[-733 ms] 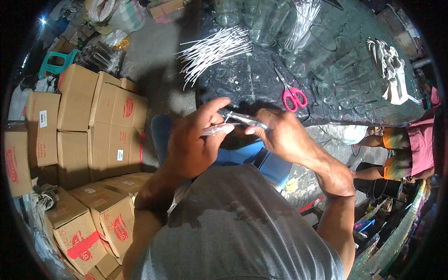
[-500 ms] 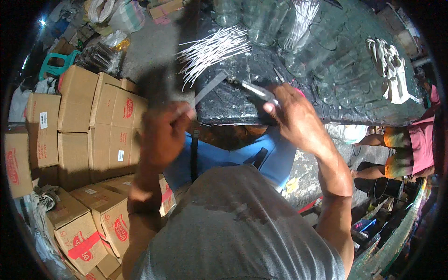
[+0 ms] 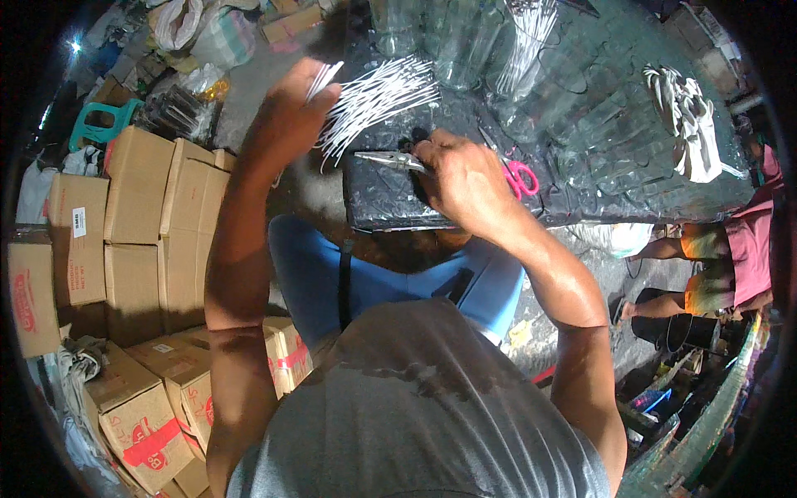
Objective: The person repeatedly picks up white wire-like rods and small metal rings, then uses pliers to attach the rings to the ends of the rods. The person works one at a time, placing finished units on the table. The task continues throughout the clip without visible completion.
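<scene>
My left hand [image 3: 292,112] is closed on a few short white wicks [image 3: 322,80] at the left edge of the black-covered table [image 3: 390,199]. Beside it, a pile of thin white wicks [image 3: 390,93] lies spread on the table, ends hanging over the edge. My right hand [image 3: 465,174] grips a pair of pliers [image 3: 388,159], their metal jaws pointing left just below the pile; the handles are hidden in my palm. Right of that hand lie pink-handled scissors [image 3: 520,178].
Clear glass jars [image 3: 465,50] crowd the table's far and right parts, one holding a wick bundle [image 3: 531,37]. White cloth gloves [image 3: 689,124] lie at right. Cardboard boxes [image 3: 137,195] are stacked at left, near a green stool [image 3: 101,124]. A person in pink [image 3: 751,257] is at right.
My left hand has moved up and away to the wick pile. The pliers and my right hand have shifted left, uncovering the scissors. A flat grey strip near my left hand no longer shows.
</scene>
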`<action>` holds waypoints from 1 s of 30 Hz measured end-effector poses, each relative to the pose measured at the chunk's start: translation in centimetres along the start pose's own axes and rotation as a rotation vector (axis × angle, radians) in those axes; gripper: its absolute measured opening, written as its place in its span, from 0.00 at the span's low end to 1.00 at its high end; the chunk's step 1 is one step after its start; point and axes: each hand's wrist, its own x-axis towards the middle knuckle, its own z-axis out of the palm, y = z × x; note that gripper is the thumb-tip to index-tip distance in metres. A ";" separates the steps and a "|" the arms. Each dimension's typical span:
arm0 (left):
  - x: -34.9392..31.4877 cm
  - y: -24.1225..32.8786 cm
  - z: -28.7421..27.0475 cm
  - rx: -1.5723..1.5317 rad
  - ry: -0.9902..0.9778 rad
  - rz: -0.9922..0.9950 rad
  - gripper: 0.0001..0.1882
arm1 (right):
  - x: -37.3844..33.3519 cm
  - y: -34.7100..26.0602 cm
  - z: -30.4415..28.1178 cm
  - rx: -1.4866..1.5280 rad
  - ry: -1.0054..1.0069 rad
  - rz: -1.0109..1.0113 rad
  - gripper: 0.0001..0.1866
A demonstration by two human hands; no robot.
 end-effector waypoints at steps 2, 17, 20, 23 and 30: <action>-2.5 1.5 -0.7 -0.424 -0.108 -0.227 0.08 | -0.3 0.1 0.2 -0.007 0.061 0.019 0.10; -12.7 7.1 4.1 -0.946 -0.293 -0.436 0.07 | -2.7 -3.7 -0.5 0.960 0.024 0.356 0.07; -13.0 7.2 4.4 -0.915 -0.265 -0.388 0.07 | -2.6 -3.9 -0.8 0.839 0.044 0.307 0.09; -13.3 7.1 4.5 -0.937 -0.231 -0.380 0.07 | -2.6 -4.0 -1.0 0.744 0.071 0.249 0.09; -13.9 6.7 4.2 -0.791 -0.228 -0.420 0.10 | -2.7 -4.1 -1.2 0.536 0.071 0.175 0.07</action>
